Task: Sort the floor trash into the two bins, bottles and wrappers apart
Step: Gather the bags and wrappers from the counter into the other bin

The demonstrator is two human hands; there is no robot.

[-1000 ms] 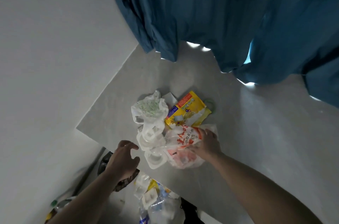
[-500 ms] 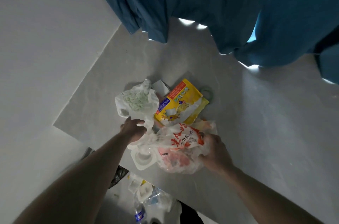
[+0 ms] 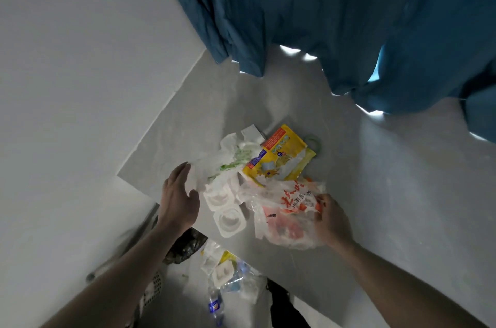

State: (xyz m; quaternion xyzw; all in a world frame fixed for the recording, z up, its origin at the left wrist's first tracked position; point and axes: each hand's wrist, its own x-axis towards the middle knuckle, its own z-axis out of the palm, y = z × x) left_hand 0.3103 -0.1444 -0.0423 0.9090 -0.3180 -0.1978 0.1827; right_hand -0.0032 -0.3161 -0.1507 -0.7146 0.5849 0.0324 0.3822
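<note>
Grey floor, red-printed bag (image 3: 288, 209) in right grip (image 3: 331, 220)

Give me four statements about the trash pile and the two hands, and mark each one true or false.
1. The right hand grips the clear bag with red print. True.
2. The left hand holds a bottle. False: its fingers are spread open beside the white and green bag.
3. The yellow pouch lies on the floor, beyond both hands. True.
4. The curtain is red. False: it is blue.
</note>
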